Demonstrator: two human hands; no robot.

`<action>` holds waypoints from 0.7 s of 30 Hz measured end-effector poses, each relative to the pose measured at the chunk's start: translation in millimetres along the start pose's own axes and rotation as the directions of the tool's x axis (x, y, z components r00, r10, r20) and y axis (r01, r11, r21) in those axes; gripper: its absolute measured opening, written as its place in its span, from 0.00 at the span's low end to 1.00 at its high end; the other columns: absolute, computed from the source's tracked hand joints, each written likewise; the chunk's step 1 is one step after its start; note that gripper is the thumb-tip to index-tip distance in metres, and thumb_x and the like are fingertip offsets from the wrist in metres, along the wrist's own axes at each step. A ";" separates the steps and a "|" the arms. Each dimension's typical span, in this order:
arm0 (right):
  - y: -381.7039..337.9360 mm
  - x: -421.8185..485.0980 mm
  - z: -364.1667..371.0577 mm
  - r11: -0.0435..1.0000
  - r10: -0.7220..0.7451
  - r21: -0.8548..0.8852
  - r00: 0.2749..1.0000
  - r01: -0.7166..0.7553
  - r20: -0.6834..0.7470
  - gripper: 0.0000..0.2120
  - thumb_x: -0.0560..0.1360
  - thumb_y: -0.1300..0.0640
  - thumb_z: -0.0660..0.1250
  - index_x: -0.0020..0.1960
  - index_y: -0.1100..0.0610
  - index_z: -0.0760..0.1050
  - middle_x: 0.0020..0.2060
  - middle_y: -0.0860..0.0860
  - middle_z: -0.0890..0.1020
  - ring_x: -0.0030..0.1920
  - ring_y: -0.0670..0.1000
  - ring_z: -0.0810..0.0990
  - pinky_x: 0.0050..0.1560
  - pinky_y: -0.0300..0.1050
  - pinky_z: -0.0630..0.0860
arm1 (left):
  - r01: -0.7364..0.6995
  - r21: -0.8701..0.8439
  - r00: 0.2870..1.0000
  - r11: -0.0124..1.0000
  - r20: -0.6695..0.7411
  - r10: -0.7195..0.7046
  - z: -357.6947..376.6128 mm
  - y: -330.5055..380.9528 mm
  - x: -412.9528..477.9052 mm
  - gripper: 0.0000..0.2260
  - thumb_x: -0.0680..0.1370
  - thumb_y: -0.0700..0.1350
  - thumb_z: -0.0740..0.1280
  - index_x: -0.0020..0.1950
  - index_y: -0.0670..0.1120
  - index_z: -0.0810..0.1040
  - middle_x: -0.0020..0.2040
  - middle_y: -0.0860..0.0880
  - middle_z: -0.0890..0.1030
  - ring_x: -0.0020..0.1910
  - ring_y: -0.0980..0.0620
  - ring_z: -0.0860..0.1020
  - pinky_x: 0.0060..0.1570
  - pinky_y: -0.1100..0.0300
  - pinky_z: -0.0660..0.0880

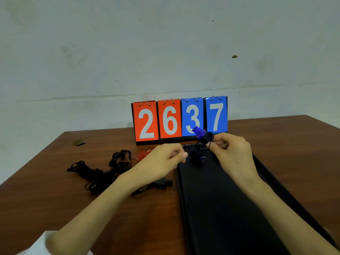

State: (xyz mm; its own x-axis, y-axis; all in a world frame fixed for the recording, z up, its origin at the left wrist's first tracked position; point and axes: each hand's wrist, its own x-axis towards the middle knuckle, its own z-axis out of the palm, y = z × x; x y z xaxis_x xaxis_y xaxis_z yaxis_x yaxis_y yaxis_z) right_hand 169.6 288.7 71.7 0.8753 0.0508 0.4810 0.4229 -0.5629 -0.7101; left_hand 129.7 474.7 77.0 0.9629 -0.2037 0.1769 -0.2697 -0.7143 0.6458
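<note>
Over the flat black tray's (220,208) far edge, the right hand (233,153) pinches the light, rigid blue plastic whistle (198,130), probably the surest hold, and the left hand (163,159) pinches its limp black cord (195,153).

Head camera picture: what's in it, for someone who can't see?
The left hand and right hand hold a blue whistle and its dark cord above a black tray. Tangled black cords lie left; a scoreboard behind reads 2637.

Left hand (165,157) curled, right hand (232,150) pinching — forearms converging
</note>
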 end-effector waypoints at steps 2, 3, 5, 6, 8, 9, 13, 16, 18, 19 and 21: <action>4.6 1.0 0.9 0.999 0.005 -0.044 1.000 -0.005 -0.004 0.05 0.72 0.60 0.69 0.47 0.58 0.79 0.36 0.47 0.79 0.35 0.40 0.75 0.39 0.30 0.72 | -0.038 0.069 0.999 0.997 -0.016 0.039 -1.3 4.7 -2.5 0.10 0.80 0.50 0.59 0.42 0.49 0.76 0.28 0.56 0.72 0.26 0.62 0.70 0.32 0.65 0.68; 6.2 1.0 2.0 0.997 -0.004 -0.071 1.000 0.004 0.003 0.04 0.72 0.60 0.69 0.47 0.58 0.79 0.36 0.46 0.79 0.35 0.40 0.75 0.40 0.30 0.73 | -0.052 0.097 0.998 0.994 -0.027 0.055 -2.2 6.8 -3.6 0.10 0.80 0.50 0.59 0.42 0.49 0.76 0.28 0.56 0.72 0.27 0.63 0.70 0.33 0.66 0.67; 7.8 0.3 3.7 0.991 -0.035 -0.131 0.999 0.038 0.030 0.04 0.72 0.60 0.69 0.47 0.57 0.79 0.36 0.46 0.78 0.35 0.39 0.74 0.39 0.27 0.69 | -0.069 0.131 0.997 0.989 -0.032 0.073 -3.9 9.9 -5.6 0.10 0.80 0.50 0.60 0.42 0.49 0.76 0.29 0.56 0.73 0.28 0.63 0.71 0.33 0.68 0.67; 7.7 -0.4 4.5 0.985 -0.048 -0.162 0.997 0.056 0.055 0.04 0.72 0.59 0.69 0.47 0.56 0.79 0.36 0.45 0.78 0.35 0.39 0.74 0.38 0.27 0.67 | -0.073 0.145 0.997 0.987 -0.023 0.077 -4.7 11.0 -6.4 0.10 0.80 0.51 0.60 0.42 0.49 0.76 0.29 0.56 0.73 0.28 0.63 0.71 0.33 0.68 0.67; 6.7 -2.6 5.4 0.972 -0.069 -0.216 0.990 0.096 0.126 0.03 0.73 0.58 0.69 0.47 0.55 0.78 0.38 0.45 0.77 0.37 0.40 0.73 0.40 0.29 0.67 | -0.080 0.172 0.997 0.982 -0.001 0.081 -5.9 12.9 -7.7 0.10 0.79 0.52 0.60 0.42 0.50 0.76 0.30 0.56 0.74 0.29 0.63 0.72 0.34 0.67 0.69; 6.3 -3.8 5.9 0.963 -0.083 -0.240 0.983 0.122 0.166 0.03 0.73 0.58 0.68 0.47 0.55 0.78 0.39 0.45 0.78 0.39 0.41 0.74 0.43 0.31 0.70 | -0.084 0.184 0.996 0.979 0.007 0.084 -6.6 14.1 -8.3 0.10 0.79 0.52 0.60 0.42 0.50 0.75 0.31 0.56 0.74 0.30 0.62 0.72 0.35 0.66 0.71; 2.9 -6.9 6.0 0.929 -0.144 -0.283 0.936 0.240 0.320 0.04 0.73 0.56 0.68 0.49 0.53 0.78 0.44 0.46 0.80 0.44 0.43 0.76 0.51 0.38 0.75 | -0.109 0.225 0.994 0.968 0.036 0.104 -11.1 22.7 -11.5 0.10 0.79 0.53 0.60 0.41 0.51 0.75 0.33 0.55 0.75 0.32 0.60 0.73 0.38 0.63 0.73; 0.1 -9.0 5.9 0.911 -0.174 -0.271 0.884 0.312 0.434 0.07 0.74 0.55 0.67 0.52 0.52 0.78 0.45 0.45 0.80 0.46 0.43 0.76 0.52 0.37 0.72 | -0.128 0.234 0.992 0.964 0.039 0.122 -16.1 27.2 -13.8 0.10 0.79 0.53 0.60 0.40 0.52 0.74 0.34 0.54 0.75 0.33 0.61 0.73 0.37 0.66 0.72; -1.5 -10.1 6.3 0.911 -0.181 -0.246 0.857 0.331 0.482 0.06 0.74 0.55 0.67 0.51 0.51 0.78 0.44 0.45 0.79 0.45 0.43 0.76 0.52 0.38 0.73 | -0.128 0.257 0.992 0.958 0.024 0.126 -19.9 26.9 -13.5 0.11 0.79 0.53 0.60 0.40 0.50 0.74 0.34 0.53 0.75 0.32 0.61 0.72 0.36 0.68 0.70; -2.0 -10.7 6.6 0.917 -0.181 -0.225 0.845 0.330 0.504 0.05 0.74 0.55 0.67 0.50 0.51 0.78 0.42 0.43 0.79 0.44 0.41 0.76 0.51 0.37 0.74 | -0.122 0.266 0.992 0.956 0.015 0.122 -21.7 25.6 -13.1 0.11 0.79 0.53 0.60 0.40 0.50 0.74 0.34 0.53 0.74 0.32 0.60 0.72 0.36 0.69 0.69; -3.9 -12.2 7.4 0.928 -0.198 -0.165 0.815 0.335 0.545 0.04 0.73 0.56 0.68 0.48 0.49 0.77 0.38 0.40 0.76 0.40 0.39 0.75 0.46 0.32 0.71 | -0.105 0.270 0.994 0.957 0.000 0.109 -25.3 22.7 -11.9 0.12 0.79 0.54 0.59 0.39 0.50 0.73 0.33 0.54 0.74 0.32 0.60 0.71 0.34 0.69 0.68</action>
State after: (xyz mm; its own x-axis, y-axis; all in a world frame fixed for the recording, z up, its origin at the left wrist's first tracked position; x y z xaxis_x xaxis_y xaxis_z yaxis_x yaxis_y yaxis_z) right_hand 159.0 296.4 64.8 0.7573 0.6025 0.2519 0.6472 -0.6409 -0.4128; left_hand 112.2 477.8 108.4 0.9277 -0.2807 0.2462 -0.3609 -0.8432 0.3985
